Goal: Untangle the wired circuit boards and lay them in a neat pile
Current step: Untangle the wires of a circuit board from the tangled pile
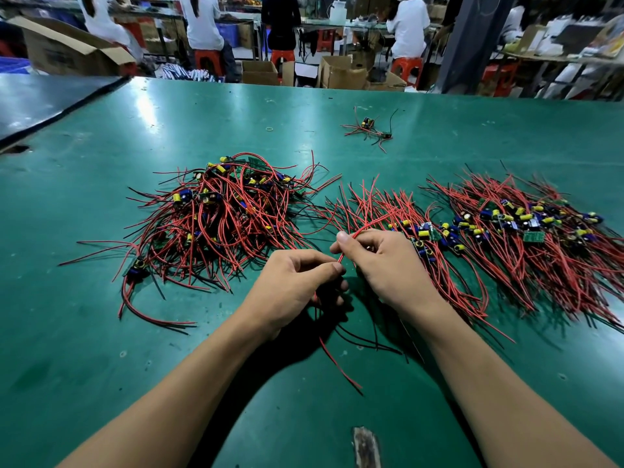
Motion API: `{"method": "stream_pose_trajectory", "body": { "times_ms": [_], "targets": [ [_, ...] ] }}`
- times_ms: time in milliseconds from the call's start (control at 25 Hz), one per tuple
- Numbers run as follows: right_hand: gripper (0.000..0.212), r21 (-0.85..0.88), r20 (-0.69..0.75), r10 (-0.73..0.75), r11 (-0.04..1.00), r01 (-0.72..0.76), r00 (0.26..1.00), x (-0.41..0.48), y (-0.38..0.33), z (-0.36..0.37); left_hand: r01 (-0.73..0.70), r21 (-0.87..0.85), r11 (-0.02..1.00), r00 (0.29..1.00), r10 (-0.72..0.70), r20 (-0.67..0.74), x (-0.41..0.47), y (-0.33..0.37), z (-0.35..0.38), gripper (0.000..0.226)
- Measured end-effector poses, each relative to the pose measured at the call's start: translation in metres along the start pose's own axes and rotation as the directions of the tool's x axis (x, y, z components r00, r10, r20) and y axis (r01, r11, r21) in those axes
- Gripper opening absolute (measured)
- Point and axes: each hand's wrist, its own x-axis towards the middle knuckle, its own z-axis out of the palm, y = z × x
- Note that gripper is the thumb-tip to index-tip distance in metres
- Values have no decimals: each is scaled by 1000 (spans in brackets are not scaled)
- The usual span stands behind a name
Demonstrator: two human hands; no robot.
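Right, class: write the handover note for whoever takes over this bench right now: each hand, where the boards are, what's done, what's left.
Hands: left hand and right hand both pinch the same red wire, above the green table.
Done: the sorted pile lies to the right, boards in a row, wires fanned.
Left: the tangled heap to the left, plus a small stray cluster farther back.
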Motion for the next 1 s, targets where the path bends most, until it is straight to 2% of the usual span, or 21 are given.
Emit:
{"method": "stream_pose_trajectory", "body": {
  "times_ms": [120,200,320,480,560,680,800,880,1000],
  "targets": [
    [30,12,-113,0,1000,1,994,3,4,-4,11,15,1000,1000,-11,19,-2,2,1,10],
    [31,165,-122,55,986,-34,991,4,5,-5,18,29,999,1000,-19,23,-3,3,1,10],
    [37,525,-70,203,840,-137,977,7,4,-2,26,34,999,999,-27,30,-3,5,3,12],
    [55,727,5,368,637,-256,930,13,2,0,-19,118,993,997,11,73,-5,6,3,13],
    [57,701,34,375,651,-290,926,12,3,0,-36,156,987,997,25,74,-6,5,3,11],
    [51,576,9,258,788,-216,966,8,6,-1,-15,126,992,999,10,46,-6,4,3,11],
    [41,251,13,58,966,-59,998,4,9,-5,25,53,998,999,-27,30,-5,4,4,13],
    [31,77,82,-3,997,-4,997,3,9,-3,47,21,999,998,-48,36,-5,4,4,15],
    [28,-27,87,-29,999,31,996,2,8,-4,63,22,998,995,-64,79,-5,5,2,17]
  ]
}}
